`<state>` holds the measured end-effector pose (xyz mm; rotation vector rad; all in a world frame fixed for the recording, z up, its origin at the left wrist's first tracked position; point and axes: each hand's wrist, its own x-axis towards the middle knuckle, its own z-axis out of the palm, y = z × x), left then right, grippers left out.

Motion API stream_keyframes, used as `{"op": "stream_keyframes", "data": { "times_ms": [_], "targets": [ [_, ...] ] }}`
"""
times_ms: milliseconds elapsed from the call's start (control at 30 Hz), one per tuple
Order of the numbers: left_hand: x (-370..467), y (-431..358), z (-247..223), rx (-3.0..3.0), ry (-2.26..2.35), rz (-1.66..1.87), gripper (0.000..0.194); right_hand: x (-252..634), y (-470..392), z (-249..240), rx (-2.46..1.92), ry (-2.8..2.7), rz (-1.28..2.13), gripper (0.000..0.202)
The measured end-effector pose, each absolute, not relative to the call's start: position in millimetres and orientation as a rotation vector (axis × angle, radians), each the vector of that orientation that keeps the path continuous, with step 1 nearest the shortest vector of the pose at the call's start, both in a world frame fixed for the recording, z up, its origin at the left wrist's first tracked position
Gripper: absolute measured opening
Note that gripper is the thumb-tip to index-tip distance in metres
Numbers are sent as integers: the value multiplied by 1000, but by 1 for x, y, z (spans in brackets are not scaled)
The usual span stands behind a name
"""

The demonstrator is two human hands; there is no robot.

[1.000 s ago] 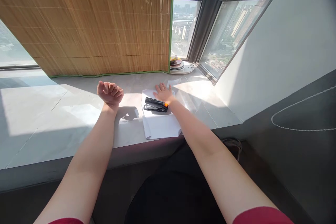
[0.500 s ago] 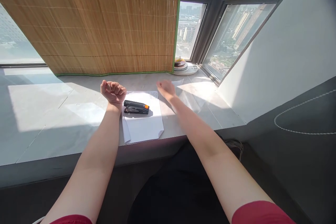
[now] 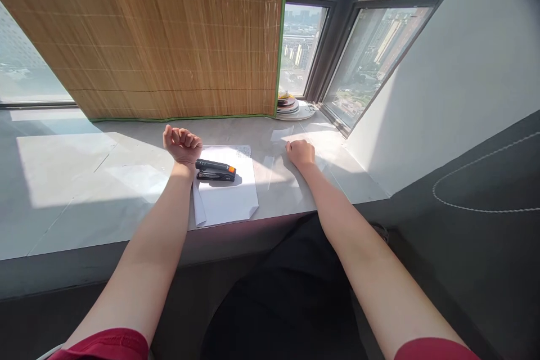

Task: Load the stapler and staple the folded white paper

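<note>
White sheets of paper (image 3: 225, 199) lie on the sill (image 3: 139, 180), with one corner curled at the lower right and a folded edge at the left. On them rests a black stapler (image 3: 216, 170) with an orange patch at its right end. My left hand (image 3: 183, 145), palm up with the fingers curled in, is just left of the stapler and holds nothing that shows. To the right of the paper, my right hand (image 3: 301, 153) is closed in a fist, back of the hand up, with nothing visible in it.
A bamboo blind (image 3: 181, 39) with a green border hangs behind the sill. Stacked plates (image 3: 291, 108) stand in the corner by the windows. A beaded cord (image 3: 439, 197) hangs at the right, near the white wall (image 3: 442, 95).
My right hand has moved to the right, away from the paper, and is still closed. My left hand has barely moved. The view has shifted slightly.
</note>
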<state>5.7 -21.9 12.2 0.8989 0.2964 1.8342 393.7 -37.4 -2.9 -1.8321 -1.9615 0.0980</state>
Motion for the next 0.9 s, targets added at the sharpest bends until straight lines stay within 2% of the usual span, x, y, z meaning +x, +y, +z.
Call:
{"op": "stream_keyframes", "data": {
  "times_ms": [133,200,300,400,533,733,900],
  "targets": [
    [11,-17,12,878,316,1803,69,333,-59,-3,-1597,-2054,159,40],
    [13,-18,13,894,362,1800,72,290,-74,-6,-1215,-2171,324,24],
    [15,-22,17,932,436,1784,82,235,-93,-12,-847,-2308,484,42],
    [18,-26,20,961,414,1773,87,215,-101,-14,-925,-2385,474,36],
    [24,-26,22,922,459,1710,83,248,-98,-9,-1018,-2423,492,30],
    [49,-27,23,952,581,1496,75,350,-95,-5,-1087,-2413,560,26],
    [89,-33,11,1145,656,1352,55,384,-98,-13,-1136,-2253,558,28]
  ]
}}
